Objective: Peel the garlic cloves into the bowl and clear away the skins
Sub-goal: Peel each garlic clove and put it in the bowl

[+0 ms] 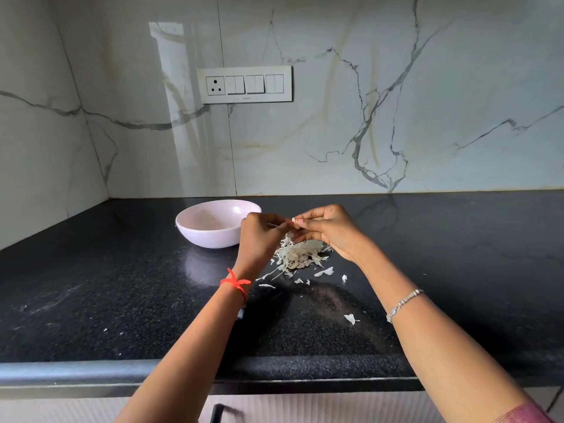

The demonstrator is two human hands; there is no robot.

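A pale garlic clove (294,221) is pinched between the fingertips of my right hand (329,230), held above the counter. My left hand (259,239) meets it from the left, its fingers curled and pinching at the clove's skin. Directly below both hands lies a heap of white garlic skins (300,254) on the black counter. A white bowl (213,224) stands just left of my left hand; what it holds is hard to make out.
Loose skin scraps (351,318) lie scattered on the black granite counter (122,285) toward its front edge. A marble-patterned wall with a switch panel (244,84) stands behind, and a side wall closes the left corner.
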